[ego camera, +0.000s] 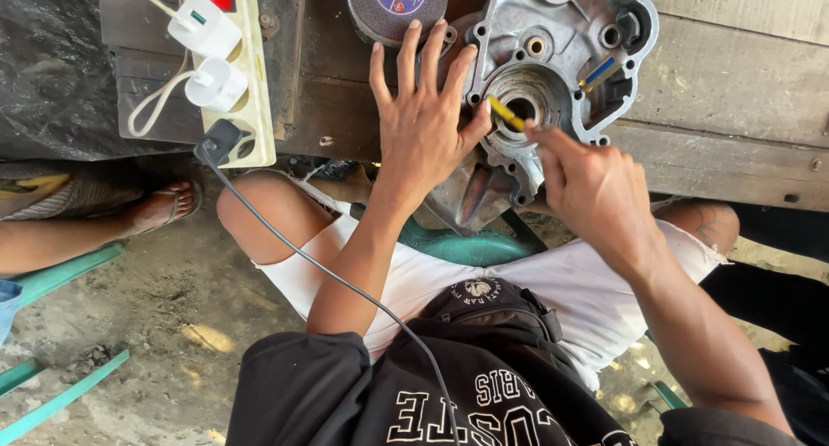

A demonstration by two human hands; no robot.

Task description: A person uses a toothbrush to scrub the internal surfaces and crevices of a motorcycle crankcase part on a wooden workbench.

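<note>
A grey cast-metal engine cover point(553, 57) lies on a wooden bench, its lower edge hanging toward my lap. My left hand point(423, 109) rests flat on its left side, fingers spread, thumb next to the round bearing hole point(523, 107). My right hand point(587, 183) pinches a small yellow-tipped tool point(506, 113) whose tip points into that hole. A blue and yellow tool point(600, 73) lies on the cover's right part.
A purple grinding disc point(395, 4) sits at the bench's far edge. A cream power strip point(242, 66) with white plugs and a black plug lies at left; its black cable point(328, 273) crosses my lap. Another person's sandalled foot point(164, 206) rests at left.
</note>
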